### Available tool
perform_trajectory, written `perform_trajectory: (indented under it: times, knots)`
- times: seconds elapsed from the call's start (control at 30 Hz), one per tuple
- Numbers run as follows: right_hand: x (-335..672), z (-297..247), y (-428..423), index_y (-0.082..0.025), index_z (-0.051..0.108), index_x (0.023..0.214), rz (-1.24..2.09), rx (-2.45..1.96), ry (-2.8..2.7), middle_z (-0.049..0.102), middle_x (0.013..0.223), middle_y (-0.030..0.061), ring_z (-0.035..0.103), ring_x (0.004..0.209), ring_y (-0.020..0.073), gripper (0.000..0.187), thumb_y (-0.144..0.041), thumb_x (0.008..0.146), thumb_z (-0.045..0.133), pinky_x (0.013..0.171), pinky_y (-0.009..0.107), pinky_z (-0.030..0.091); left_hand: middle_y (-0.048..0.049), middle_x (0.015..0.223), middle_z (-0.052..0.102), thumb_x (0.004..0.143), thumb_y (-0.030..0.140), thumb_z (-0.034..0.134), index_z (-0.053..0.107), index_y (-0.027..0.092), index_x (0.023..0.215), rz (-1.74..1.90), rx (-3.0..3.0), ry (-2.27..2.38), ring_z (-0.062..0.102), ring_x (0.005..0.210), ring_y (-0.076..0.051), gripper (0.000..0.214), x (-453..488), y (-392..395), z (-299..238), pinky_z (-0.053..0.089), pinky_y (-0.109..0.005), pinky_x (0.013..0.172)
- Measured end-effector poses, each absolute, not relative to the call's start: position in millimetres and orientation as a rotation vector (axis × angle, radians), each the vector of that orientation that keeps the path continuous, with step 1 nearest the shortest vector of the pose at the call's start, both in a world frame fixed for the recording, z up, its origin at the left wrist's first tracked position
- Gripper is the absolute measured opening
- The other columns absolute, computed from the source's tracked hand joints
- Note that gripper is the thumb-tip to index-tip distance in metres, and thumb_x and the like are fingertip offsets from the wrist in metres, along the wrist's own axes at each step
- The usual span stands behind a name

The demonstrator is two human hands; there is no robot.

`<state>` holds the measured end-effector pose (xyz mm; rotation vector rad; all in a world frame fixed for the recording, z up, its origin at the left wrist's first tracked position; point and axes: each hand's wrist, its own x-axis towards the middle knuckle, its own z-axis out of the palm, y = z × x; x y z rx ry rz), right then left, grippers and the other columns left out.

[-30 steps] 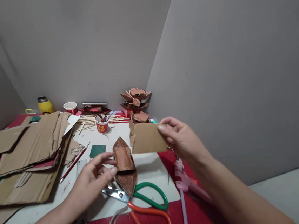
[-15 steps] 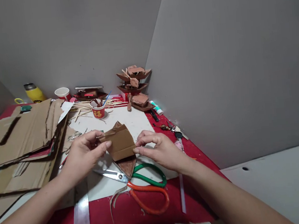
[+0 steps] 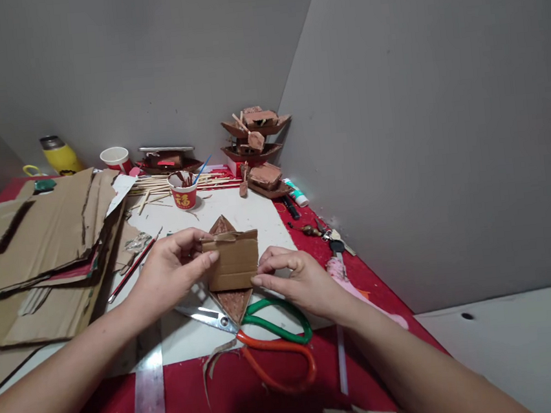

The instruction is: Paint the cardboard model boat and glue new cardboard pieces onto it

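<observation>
A small rectangular cardboard piece point(image 3: 232, 260) lies across the middle of a brown cardboard boat point(image 3: 234, 303), whose pointed ends stick out above and below it. My left hand point(image 3: 172, 273) pinches the piece's left edge between thumb and fingers. My right hand point(image 3: 298, 280) grips its lower right corner with the fingertips. Both hands hover over a white sheet point(image 3: 257, 218) on the red table.
Scissors point(image 3: 264, 341) with green and orange handles lie just below the boat. A clear ruler point(image 3: 149, 384) is at front left, a cardboard pile point(image 3: 44, 235) at left. A red paper cup point(image 3: 183, 191), sticks, stacked finished boats point(image 3: 258, 150) and a pink glue gun point(image 3: 343, 276) are nearby.
My right hand brought the cardboard piece from the upper right down onto the boat. My left hand moved from the boat's side to the piece's left edge, and both now hold it squarer.
</observation>
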<state>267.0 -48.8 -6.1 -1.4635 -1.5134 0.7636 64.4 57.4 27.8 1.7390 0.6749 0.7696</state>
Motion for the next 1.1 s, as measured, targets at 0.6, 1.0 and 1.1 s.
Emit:
perform_trajectory:
  times: [0.6,1.0,1.1]
  knots:
    - [267,-5,-48,-0.017,0.069,0.069,0.796,-1.497,-1.569,0.062,0.075,0.0027,0.059,0.073,0.0162,0.012,-0.019,0.08,0.066,0.071,0.028,0.046,-0.0052,0.092,0.072,0.077,0.024,0.064,0.069,0.014,0.093,0.414,1.728,0.628,0.063,0.085,-0.02,0.019,57,62,13,0.05,-0.031,0.077]
    - [264,0,-49,-0.018,0.066,0.075,0.802,-1.493,-1.481,0.063,0.076,0.0015,0.059,0.075,0.0167,0.009,-0.025,0.079,0.065,0.072,0.028,0.045,-0.0055,0.089,0.072,0.076,0.022,0.064,0.071,0.013,0.097,0.36,1.693,0.618,0.062,0.074,-0.018,0.023,55,65,10,0.049,-0.028,0.067]
    - [262,0,-49,-0.018,0.065,0.072,0.813,-1.488,-1.458,0.062,0.072,0.0005,0.057,0.071,0.016,0.013,-0.027,0.08,0.064,0.069,0.027,0.045,-0.0036,0.086,0.07,0.077,0.023,0.065,0.07,0.014,0.093,0.368,1.716,0.596,0.061,0.075,-0.017,0.02,55,64,11,0.049,-0.027,0.068]
